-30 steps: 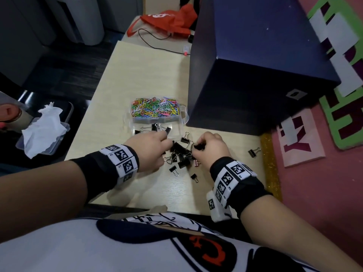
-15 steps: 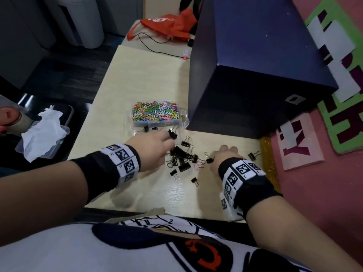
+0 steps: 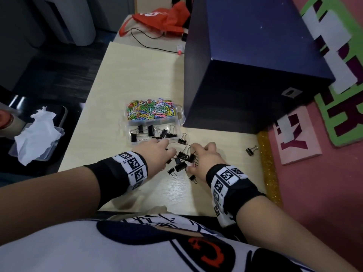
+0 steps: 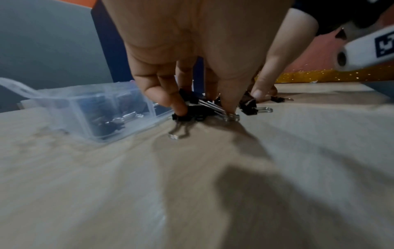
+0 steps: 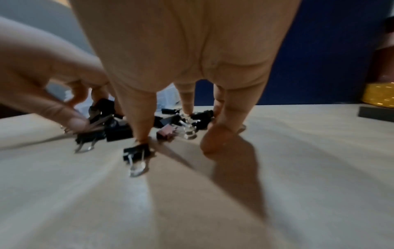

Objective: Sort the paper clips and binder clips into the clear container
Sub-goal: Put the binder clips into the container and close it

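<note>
The clear container (image 3: 181, 114) holds coloured paper clips (image 3: 151, 110) in its far compartment and black binder clips (image 3: 152, 132) in its near one. A loose pile of binder clips (image 3: 181, 160) lies on the table just in front of it. My left hand (image 3: 169, 152) is at the pile's left side and pinches binder clips (image 4: 193, 109) between thumb and fingers. My right hand (image 3: 193, 158) stands over the pile's right side with straight fingers (image 5: 187, 104) touching the clips, its thumb tip on a small clip (image 5: 136, 151).
One stray binder clip (image 3: 251, 150) lies to the right by the glittery gold table edge (image 3: 268, 165). A big dark blue box (image 3: 251, 65) stands close behind the container's right. A red bag (image 3: 163, 18) and a cable lie at the far end.
My left hand has come back from the container to the pile and taken hold of clips. My right hand has moved left from near the stray clip onto the pile.
</note>
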